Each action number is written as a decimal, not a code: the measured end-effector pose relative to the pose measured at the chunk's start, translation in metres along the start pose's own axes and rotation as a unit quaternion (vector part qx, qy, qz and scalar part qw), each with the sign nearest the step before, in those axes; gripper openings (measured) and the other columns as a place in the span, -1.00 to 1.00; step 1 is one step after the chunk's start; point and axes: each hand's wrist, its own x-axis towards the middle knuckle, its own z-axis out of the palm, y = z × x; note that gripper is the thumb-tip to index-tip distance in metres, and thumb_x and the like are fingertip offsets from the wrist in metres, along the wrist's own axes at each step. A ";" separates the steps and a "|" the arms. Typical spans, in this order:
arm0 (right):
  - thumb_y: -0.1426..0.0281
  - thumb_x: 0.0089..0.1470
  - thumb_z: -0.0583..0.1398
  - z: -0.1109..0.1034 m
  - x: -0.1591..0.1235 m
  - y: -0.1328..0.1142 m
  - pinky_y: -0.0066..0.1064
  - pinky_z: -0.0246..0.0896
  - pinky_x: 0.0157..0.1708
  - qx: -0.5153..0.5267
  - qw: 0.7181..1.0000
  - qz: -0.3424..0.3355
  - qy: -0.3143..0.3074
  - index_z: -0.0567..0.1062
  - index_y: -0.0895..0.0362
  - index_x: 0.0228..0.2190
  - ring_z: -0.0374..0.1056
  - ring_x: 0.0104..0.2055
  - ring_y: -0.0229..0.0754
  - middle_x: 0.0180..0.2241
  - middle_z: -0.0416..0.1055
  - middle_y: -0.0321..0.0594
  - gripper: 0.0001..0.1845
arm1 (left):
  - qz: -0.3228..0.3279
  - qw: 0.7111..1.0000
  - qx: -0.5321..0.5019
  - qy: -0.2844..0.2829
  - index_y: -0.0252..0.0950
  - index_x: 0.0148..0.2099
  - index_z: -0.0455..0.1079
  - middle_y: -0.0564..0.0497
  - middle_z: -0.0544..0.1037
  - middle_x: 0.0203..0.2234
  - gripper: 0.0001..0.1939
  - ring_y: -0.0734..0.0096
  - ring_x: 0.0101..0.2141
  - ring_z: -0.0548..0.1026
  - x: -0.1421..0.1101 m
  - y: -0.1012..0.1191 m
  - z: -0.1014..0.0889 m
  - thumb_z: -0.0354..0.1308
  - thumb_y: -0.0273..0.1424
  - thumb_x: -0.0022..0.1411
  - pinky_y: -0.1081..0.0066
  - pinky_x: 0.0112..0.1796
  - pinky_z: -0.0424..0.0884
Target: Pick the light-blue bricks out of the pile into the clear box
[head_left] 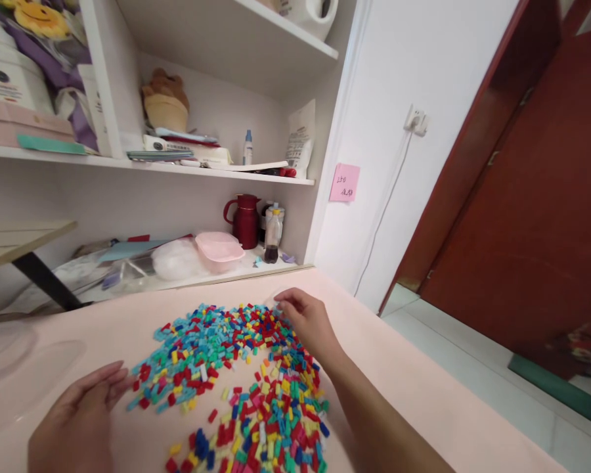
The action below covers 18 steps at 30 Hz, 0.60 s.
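Observation:
A wide heap of small plastic bricks in red, blue, teal, yellow and pink is spread over the pale pink tabletop. My right hand rests on the far right edge of the heap, fingers curled together at the bricks; whether they pinch one is hidden. My left hand lies flat on the table just left of the heap, fingers stretched toward it and holding nothing.
White shelves behind the table hold a dark red jug, a small bottle, a pink lidded box and papers. A clear plastic lid lies at the left. A red-brown door and the floor are beyond the table's right edge.

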 end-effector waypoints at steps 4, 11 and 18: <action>0.37 0.15 0.05 0.005 -0.011 -0.015 -0.39 0.21 -0.27 -0.275 0.953 0.012 -0.130 0.55 0.05 -0.39 0.42 -0.24 -0.13 -0.32 0.55 -0.23 -0.74 | -0.015 0.999 0.034 0.006 -0.17 -0.42 0.54 0.10 0.63 -0.55 -0.82 0.31 -0.40 0.60 -0.010 0.012 0.001 0.16 -0.45 -0.13 0.30 -0.24 0.49; 0.49 0.10 0.09 0.008 -0.014 -0.017 -0.33 0.22 -0.40 -0.479 0.840 0.086 -0.239 0.57 0.10 -0.38 0.47 -0.29 0.04 -0.33 0.55 -0.02 -0.76 | -0.051 0.998 0.035 -0.011 -0.22 -0.43 0.53 0.08 0.60 -0.59 -0.84 0.37 -0.45 0.56 -0.033 0.039 0.009 0.13 -0.45 -0.12 0.46 -0.40 0.42; 0.49 0.10 0.07 0.009 -0.015 -0.016 -0.32 0.25 -0.38 -0.462 0.846 0.073 -0.255 0.58 0.05 -0.37 0.48 -0.27 0.02 -0.33 0.56 -0.08 -0.73 | -0.053 0.996 0.069 -0.005 -0.24 -0.46 0.53 0.11 0.57 -0.64 -0.84 0.42 -0.50 0.51 -0.043 0.054 0.011 0.12 -0.49 -0.07 0.52 -0.46 0.37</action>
